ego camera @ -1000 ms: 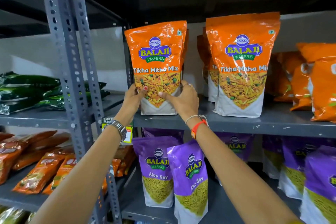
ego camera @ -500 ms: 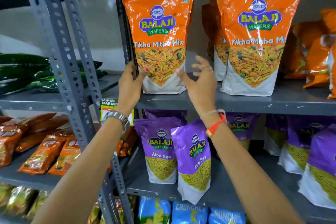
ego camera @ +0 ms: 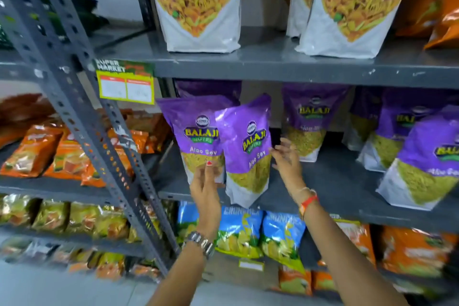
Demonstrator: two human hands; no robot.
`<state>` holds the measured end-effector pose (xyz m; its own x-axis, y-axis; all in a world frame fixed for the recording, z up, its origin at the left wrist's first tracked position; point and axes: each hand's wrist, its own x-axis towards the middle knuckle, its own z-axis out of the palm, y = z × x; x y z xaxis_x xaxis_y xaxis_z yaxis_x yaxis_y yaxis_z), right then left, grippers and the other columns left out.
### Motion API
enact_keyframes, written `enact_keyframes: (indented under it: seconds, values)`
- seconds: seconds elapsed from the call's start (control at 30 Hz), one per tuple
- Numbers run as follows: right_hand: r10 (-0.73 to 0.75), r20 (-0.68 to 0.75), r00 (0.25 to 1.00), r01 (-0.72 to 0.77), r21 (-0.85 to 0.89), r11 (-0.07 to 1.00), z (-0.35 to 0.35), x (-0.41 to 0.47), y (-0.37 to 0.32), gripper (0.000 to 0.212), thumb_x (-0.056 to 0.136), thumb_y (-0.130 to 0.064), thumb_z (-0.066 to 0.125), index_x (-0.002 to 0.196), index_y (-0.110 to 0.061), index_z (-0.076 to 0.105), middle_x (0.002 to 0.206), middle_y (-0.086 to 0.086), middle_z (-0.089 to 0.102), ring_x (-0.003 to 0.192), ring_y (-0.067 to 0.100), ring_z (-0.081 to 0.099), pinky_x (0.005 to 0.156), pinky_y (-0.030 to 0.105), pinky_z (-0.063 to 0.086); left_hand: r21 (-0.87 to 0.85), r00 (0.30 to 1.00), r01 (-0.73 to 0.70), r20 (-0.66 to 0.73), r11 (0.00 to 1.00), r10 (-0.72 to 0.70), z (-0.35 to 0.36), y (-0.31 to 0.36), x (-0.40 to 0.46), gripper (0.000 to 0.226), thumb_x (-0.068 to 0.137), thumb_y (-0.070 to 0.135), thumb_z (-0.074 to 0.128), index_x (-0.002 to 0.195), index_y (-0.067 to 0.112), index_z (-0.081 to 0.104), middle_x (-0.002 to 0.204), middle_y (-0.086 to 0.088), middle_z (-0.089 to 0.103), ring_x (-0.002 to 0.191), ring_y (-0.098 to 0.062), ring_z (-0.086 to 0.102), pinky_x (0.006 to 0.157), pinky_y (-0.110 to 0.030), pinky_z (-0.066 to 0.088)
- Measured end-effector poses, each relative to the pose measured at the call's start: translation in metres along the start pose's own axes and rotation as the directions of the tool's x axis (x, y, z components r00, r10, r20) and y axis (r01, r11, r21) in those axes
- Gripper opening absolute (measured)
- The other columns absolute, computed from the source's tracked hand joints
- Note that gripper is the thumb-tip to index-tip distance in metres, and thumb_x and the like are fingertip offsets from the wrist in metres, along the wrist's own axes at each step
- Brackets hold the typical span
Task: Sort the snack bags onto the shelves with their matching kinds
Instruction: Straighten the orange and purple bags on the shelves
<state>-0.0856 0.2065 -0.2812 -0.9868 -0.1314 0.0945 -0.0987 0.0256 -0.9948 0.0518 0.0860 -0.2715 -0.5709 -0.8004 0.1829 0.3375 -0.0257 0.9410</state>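
On middle shelf point(ego camera: 335, 179), front edge: tilted purple Aloo Sev bag point(ego camera: 246, 151), leaning against upright second Aloo Sev bag point(ego camera: 196, 136) at its left. Right hand point(ego camera: 285, 159): fingers spread, tips at tilted bag's right edge; firm contact unclear. Left hand point(ego camera: 206, 186): fingers loosely extended, over lower front of upright bag; no grasp. Orange mix bags point(ego camera: 201, 7) on shelf above.

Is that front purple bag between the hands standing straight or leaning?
Leaning. The front purple bag tilts, its top to the right, its bottom past the shelf edge. The purple bag behind it stands straighter.
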Motion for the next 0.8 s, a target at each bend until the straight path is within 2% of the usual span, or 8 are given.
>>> enact_keyframes:
  seconds: [0.1, 0.2, 0.33, 0.43, 0.5, 0.6, 0.7, 0.8]
  values:
    - [0.27, 0.155, 0.95, -0.263, -0.063, 0.963, 0.002, 0.011, 0.024, 0.072, 0.084, -0.028, 0.067, 0.144, -0.017, 0.028, 0.148, 0.005, 0.038, 0.135, 0.024, 0.039, 0.107, 0.046, 0.036, 0.031, 0.963, 0.242, 0.114, 0.97, -0.244, 0.0, -0.036, -0.011, 0.026, 0.094, 0.024, 0.046, 0.12, 0.027, 0.048, 0.127, -0.005, 0.054, 0.116, -0.021, 0.051, 0.095, -0.039, 0.047]
    - [0.348, 0.29, 0.891, -0.353, -0.037, 0.935, 0.002, 0.01, 0.029, 0.076, 0.084, -0.047, 0.061, 0.146, -0.036, 0.018, 0.154, -0.005, 0.032, 0.138, 0.02, 0.036, 0.101, 0.049, 0.037, 0.091, 0.916, 0.306, 0.242, 0.948, -0.319, 0.009, -0.046, -0.015, 0.036, 0.094, 0.035, 0.042, 0.128, 0.043, 0.032, 0.144, 0.007, 0.036, 0.134, -0.017, 0.034, 0.113, -0.049, 0.029]
    - [0.379, 0.388, 0.84, -0.343, -0.161, 0.925, -0.002, 0.002, 0.022, 0.069, 0.082, -0.063, 0.05, 0.142, -0.038, 0.027, 0.149, -0.007, 0.041, 0.135, 0.02, 0.039, 0.108, 0.053, 0.035, 0.087, 0.882, 0.364, 0.286, 0.927, -0.373, 0.02, -0.048, -0.017, 0.036, 0.095, 0.037, 0.037, 0.126, 0.047, 0.022, 0.14, 0.013, 0.026, 0.132, -0.01, 0.026, 0.114, -0.048, 0.026]
    - [0.335, 0.368, 0.867, -0.29, -0.173, 0.941, -0.007, -0.001, 0.012, 0.048, 0.096, -0.043, 0.04, 0.14, -0.024, 0.034, 0.133, -0.006, 0.047, 0.122, 0.015, 0.043, 0.09, 0.034, 0.044, 0.072, 0.873, 0.36, 0.324, 0.93, -0.364, 0.023, -0.056, -0.021, 0.05, 0.093, 0.04, 0.039, 0.138, 0.046, 0.017, 0.153, 0.012, 0.018, 0.138, -0.01, 0.023, 0.116, -0.047, 0.023]
    - [0.28, 0.333, 0.9, -0.239, -0.16, 0.958, -0.013, -0.001, 0.01, 0.056, 0.092, -0.051, 0.045, 0.139, -0.022, 0.037, 0.133, -0.006, 0.048, 0.122, 0.015, 0.045, 0.089, 0.028, 0.045, 0.067, 0.869, 0.354, 0.347, 0.933, -0.354, 0.029, -0.062, -0.023, 0.054, 0.093, 0.038, 0.039, 0.142, 0.04, 0.016, 0.155, 0.011, 0.02, 0.141, -0.012, 0.024, 0.116, -0.05, 0.024]
    - [0.223, 0.256, 0.941, -0.168, -0.218, 0.961, -0.029, 0.006, 0.024, 0.091, 0.068, -0.082, 0.044, 0.141, -0.029, 0.034, 0.146, 0.0, 0.047, 0.135, 0.025, 0.044, 0.114, 0.049, 0.034, 0.074, 0.858, 0.349, 0.374, 0.934, -0.351, 0.049, -0.064, -0.022, 0.044, 0.095, 0.032, 0.037, 0.135, 0.042, 0.021, 0.144, 0.013, 0.031, 0.137, -0.014, 0.033, 0.114, -0.051, 0.028]
    - [0.161, 0.123, 0.979, -0.12, -0.292, 0.949, -0.048, 0.006, 0.02, 0.078, 0.077, -0.071, 0.032, 0.143, -0.03, 0.029, 0.147, 0.002, 0.046, 0.135, 0.03, 0.042, 0.114, 0.052, 0.029, 0.111, 0.842, 0.316, 0.425, 0.942, -0.332, 0.075, -0.06, -0.015, 0.033, 0.097, 0.027, 0.033, 0.127, 0.04, 0.024, 0.135, 0.01, 0.038, 0.126, -0.012, 0.041, 0.112, -0.047, 0.033]
    - [0.121, 0.005, 0.993, -0.118, -0.197, 0.973, -0.069, 0.009, 0.027, 0.058, 0.084, -0.065, 0.038, 0.133, -0.034, 0.039, 0.129, -0.003, 0.056, 0.128, 0.029, 0.05, 0.111, 0.051, 0.034, 0.141, 0.795, 0.309, 0.504, 0.94, -0.337, 0.103, -0.06, -0.003, 0.026, 0.098, 0.026, 0.032, 0.123, 0.031, 0.036, 0.126, 0.007, 0.049, 0.116, -0.013, 0.049, 0.107, -0.05, 0.039]
